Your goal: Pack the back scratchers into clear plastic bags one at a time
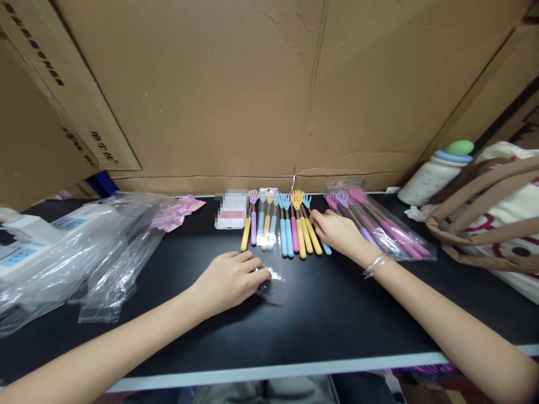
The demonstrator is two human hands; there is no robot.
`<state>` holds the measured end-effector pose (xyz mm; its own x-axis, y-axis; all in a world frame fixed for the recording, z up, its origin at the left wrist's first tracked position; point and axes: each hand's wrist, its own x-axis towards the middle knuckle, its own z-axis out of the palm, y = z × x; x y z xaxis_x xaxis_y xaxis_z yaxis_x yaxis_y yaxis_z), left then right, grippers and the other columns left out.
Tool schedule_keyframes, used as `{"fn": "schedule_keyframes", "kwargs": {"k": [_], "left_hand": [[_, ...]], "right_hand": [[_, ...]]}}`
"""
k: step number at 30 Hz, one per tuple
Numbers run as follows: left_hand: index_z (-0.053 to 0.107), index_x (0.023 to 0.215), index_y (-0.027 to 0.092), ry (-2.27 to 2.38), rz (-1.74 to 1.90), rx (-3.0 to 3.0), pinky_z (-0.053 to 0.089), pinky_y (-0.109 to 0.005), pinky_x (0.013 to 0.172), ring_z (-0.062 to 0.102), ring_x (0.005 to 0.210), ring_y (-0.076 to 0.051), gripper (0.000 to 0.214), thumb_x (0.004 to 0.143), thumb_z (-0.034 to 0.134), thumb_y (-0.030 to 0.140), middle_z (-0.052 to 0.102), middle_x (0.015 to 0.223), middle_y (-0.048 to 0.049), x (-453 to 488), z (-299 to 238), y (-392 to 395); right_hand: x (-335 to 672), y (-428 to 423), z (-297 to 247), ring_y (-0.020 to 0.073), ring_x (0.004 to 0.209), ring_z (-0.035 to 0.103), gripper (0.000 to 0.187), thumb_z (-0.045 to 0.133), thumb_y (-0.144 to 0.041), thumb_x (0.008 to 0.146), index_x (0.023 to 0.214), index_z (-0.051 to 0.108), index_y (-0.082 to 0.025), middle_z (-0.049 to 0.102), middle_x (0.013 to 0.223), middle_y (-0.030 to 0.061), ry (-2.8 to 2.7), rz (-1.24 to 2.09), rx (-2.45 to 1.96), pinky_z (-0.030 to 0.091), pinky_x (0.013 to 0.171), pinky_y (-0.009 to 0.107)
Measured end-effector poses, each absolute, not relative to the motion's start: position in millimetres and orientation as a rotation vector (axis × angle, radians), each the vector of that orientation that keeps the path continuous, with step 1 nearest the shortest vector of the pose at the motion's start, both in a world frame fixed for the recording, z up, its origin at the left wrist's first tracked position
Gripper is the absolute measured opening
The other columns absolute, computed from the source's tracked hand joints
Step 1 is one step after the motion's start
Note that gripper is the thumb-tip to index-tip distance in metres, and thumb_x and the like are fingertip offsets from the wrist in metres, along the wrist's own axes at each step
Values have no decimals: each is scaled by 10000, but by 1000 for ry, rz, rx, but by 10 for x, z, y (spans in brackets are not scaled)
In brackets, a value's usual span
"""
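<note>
My left hand (pixel 233 280) is closed on the lower, open end of a clear plastic bag (pixel 275 278) lying on the table. Inside the bag are blue and yellow back scratchers (pixel 266 230) with hand-shaped heads. At the right end of the row, my right hand (pixel 339 233) has its fingers curled round a blue back scratcher (pixel 325 247), hiding its middle. Between the hands lie loose yellow back scratchers (pixel 302 238), a pink back scratcher (pixel 295 235) and light blue back scratchers (pixel 286 238). A purple back scratcher (pixel 253 227) and a yellow-handled one lie left of the bag.
Bagged pink and purple back scratchers (pixel 391 230) lie at right, near a white bottle (pixel 433 179) and a bag with brown straps (pixel 446 241). A phone (pixel 231 210) lies behind. Empty plastic bags (pixel 113 258) and pink cards (pixel 179 212) cover the left. Cardboard (pixel 252 101) walls the back.
</note>
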<state>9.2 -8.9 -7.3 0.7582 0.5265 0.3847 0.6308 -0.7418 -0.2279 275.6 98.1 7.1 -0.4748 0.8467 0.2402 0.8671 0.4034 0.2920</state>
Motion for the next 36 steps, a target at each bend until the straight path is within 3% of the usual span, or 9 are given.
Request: {"fn": "schedule_keyframes", "kwargs": {"k": [8, 15, 29, 36], "left_hand": [[531, 796, 196, -709, -406, -2576, 351, -275, 568, 538, 665, -140, 169, 916, 412, 191, 574, 703, 13, 123, -54, 22], [560, 865, 206, -600, -423, -2571, 348, -269, 594, 548, 693, -133, 129, 917, 442, 206, 603, 726, 31, 148, -58, 169], [576, 828, 222, -813, -620, -2555, 359, -248, 605, 588, 740, -117, 134, 895, 462, 243, 636, 753, 48, 101, -142, 161], [563, 822, 222, -883, -667, -2550, 352, -253, 601, 582, 735, -114, 99, 878, 483, 240, 643, 762, 58, 99, -137, 156]], "right_hand": [[2761, 977, 58, 212, 822, 592, 191, 381, -221, 924, 992, 556, -185, 644, 795, 91, -2576, -574, -1599, 355, 565, 253], [2756, 987, 60, 218, 833, 595, 210, 366, -250, 938, 995, 556, -180, 646, 810, 98, -2572, -571, -1609, 364, 569, 260], [2730, 939, 88, 228, 901, 596, 213, 425, -302, 902, 1021, 558, -186, 665, 815, 85, -2530, -572, -1685, 321, 537, 249], [2753, 936, 128, 212, 790, 633, 221, 459, -259, 843, 1033, 556, -203, 680, 832, 73, -2501, -553, -1753, 288, 525, 254]]}}
